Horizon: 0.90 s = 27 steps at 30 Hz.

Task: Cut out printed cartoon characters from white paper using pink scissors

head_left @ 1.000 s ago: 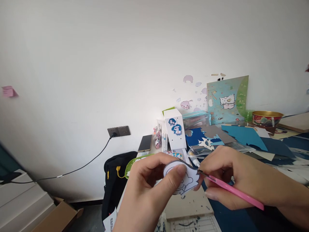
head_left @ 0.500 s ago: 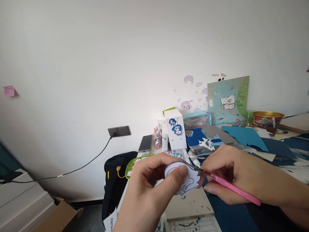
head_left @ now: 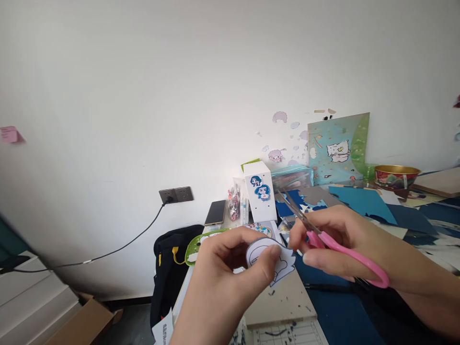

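Observation:
Between the thumb and fingers of my left hand (head_left: 230, 278) is a white paper cutout (head_left: 285, 262) with a dark outline and a line drawing, partly covered by my thumb. My right hand (head_left: 338, 239) grips pink-handled scissors (head_left: 354, 256), whose slightly parted metal blades point up and left, apart from the paper. Below the cutout lies a pale board (head_left: 276, 302) sprinkled with small dark paper scraps.
Behind my hands stands a white box (head_left: 259, 203) with stickers. Coloured paper sheets (head_left: 362, 201) and a red-gold bowl (head_left: 397, 177) lie to the right. A phone (head_left: 215, 212), a green case (head_left: 194, 247) and a black backpack (head_left: 165, 258) are at left.
The scissors have come away from the cutout's edge and swung upward, blades now parted. My left hand still holds the paper, which has tilted slightly.

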Motion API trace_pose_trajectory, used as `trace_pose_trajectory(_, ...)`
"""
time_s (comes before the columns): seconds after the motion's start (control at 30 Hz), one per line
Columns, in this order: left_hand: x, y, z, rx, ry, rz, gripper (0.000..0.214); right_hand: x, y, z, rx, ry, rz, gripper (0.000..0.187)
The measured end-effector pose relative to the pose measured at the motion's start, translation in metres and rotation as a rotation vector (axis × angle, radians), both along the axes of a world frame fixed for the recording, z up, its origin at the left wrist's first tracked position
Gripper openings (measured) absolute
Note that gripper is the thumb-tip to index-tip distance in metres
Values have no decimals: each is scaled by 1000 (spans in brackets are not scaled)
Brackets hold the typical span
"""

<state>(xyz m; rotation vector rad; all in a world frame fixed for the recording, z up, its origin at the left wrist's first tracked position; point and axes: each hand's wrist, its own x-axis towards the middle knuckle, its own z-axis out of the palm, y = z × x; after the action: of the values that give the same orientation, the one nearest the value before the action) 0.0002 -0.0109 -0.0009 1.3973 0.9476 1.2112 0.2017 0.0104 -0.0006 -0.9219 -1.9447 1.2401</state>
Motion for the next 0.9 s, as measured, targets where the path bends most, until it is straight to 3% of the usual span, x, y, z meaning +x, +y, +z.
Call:
trace_pose_trajectory(0.13, 1, 4, -4, -6, 7, -29, 14, -7, -1, 1, -71, 106, 31, 16)
trace_pose_trajectory(0.37, 6, 2, -2, 2, -3, -39, 21, -15, -4, -4, -52, 220, 17, 20)
trace_pose_trajectory(0.63, 1, 7, -13, -53, -139, -87, 14, -14, 0, -6, -65, 248, 50, 16)
trace_pose_trajectory(0.9, 1, 11, -5, -59, -126, -130, 4, -3, 6, -10, -28, 234, 66, 9)
